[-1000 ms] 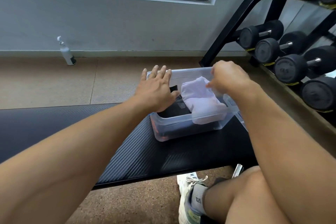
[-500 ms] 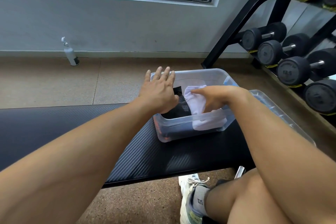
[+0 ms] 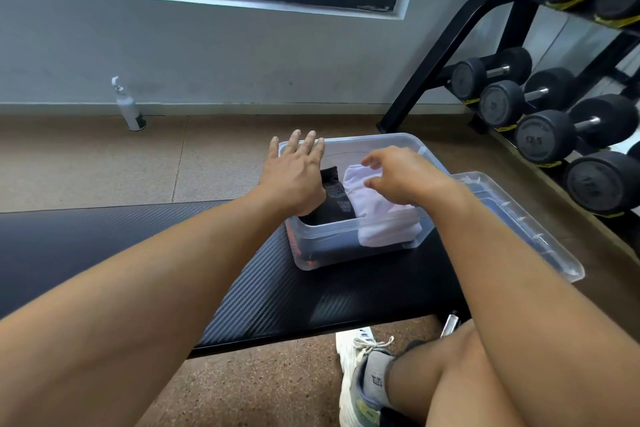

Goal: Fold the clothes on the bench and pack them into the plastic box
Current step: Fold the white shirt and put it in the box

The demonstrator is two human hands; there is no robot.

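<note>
Head view: right hand point(image 3: 405, 177) lifted off white folded garment point(image 3: 377, 211), fingers now loosely curled, holding nothing, hovering just above it. Left hand point(image 3: 298, 177) unchanged, flat and spread over black garment point(image 3: 334, 198) beside it. Both clothes inside plastic box point(image 3: 346, 246) under the hands, on bench point(image 3: 173, 253).

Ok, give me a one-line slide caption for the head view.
Left hand flat on black garment, right hand over white garment in plastic box on bench.

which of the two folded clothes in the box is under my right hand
The white one, on the box's right side; the black one lies by your left hand.
</note>
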